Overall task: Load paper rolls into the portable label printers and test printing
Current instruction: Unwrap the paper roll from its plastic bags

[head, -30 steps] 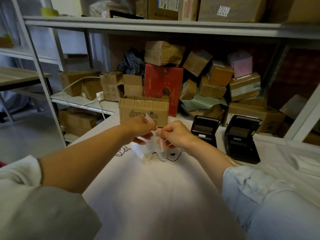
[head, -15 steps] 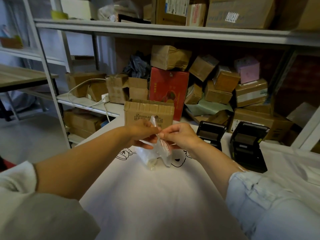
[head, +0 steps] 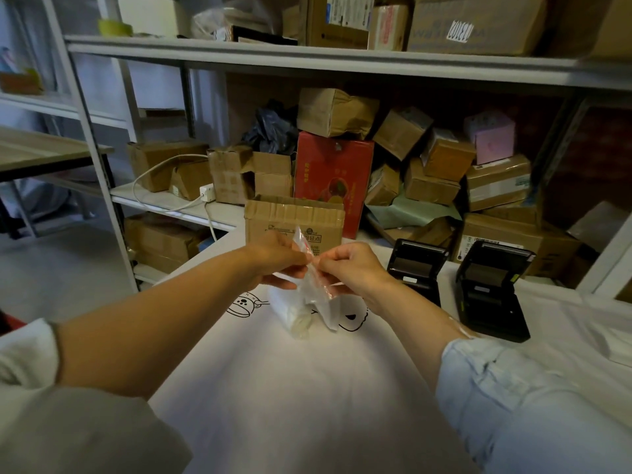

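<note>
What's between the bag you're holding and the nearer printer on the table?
In the head view, only the right hand and forearm cross between the plastic bag and the nearer printer; beneath is bare white cloth.

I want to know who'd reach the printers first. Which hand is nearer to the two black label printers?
Right. The right hand pinches the plastic bag just left of the nearer printer; the left hand grips the bag farther left.
</note>
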A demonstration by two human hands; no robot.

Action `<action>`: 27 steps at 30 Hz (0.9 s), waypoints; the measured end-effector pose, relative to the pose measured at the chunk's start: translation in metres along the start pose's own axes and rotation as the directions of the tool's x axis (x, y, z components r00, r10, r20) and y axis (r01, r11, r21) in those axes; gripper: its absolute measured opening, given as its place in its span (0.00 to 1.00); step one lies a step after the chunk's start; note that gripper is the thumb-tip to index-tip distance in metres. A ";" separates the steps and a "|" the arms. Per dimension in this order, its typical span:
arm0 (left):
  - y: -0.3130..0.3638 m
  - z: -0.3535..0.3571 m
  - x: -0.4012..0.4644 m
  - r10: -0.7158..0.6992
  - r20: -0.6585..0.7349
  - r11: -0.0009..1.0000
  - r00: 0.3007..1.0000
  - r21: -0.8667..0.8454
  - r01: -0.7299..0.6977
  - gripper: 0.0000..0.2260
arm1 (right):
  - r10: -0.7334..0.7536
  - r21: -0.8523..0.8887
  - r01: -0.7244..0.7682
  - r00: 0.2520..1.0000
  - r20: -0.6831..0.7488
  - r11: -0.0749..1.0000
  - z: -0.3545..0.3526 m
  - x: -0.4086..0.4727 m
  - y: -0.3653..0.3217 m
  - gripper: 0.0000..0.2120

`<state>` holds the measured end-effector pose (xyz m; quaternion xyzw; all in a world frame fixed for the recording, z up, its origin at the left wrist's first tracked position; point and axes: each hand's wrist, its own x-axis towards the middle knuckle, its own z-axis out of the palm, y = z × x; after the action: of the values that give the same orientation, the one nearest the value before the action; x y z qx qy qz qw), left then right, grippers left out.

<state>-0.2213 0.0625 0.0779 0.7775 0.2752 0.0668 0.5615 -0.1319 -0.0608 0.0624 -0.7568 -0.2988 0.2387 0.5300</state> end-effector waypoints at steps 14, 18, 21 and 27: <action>-0.009 0.001 0.002 0.001 0.100 0.999 0.995 -0.051 0.004 0.05 | 0.121 0.048 -0.124 0.991 0.060 0.991 0.002 0.010 0.005 0.04; -0.013 0.001 0.003 -0.009 0.079 0.998 0.997 -0.056 0.014 0.06 | 0.133 0.116 -0.146 0.985 0.108 0.982 0.001 0.009 0.008 0.07; -0.015 0.005 0.004 -0.008 0.052 0.989 0.999 -0.147 0.016 0.07 | 0.130 0.167 -0.129 0.991 0.003 0.977 0.002 0.011 0.011 0.08; -0.017 0.006 0.006 -0.026 -0.007 0.975 1.000 -0.223 0.024 0.10 | 0.127 0.183 -0.115 0.990 -0.058 0.976 0.000 0.012 0.016 0.09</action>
<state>-0.2197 0.0638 0.0589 0.7058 0.2785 0.0942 0.6445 -0.1206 -0.0567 0.0468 -0.7307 -0.2109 0.2703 0.5904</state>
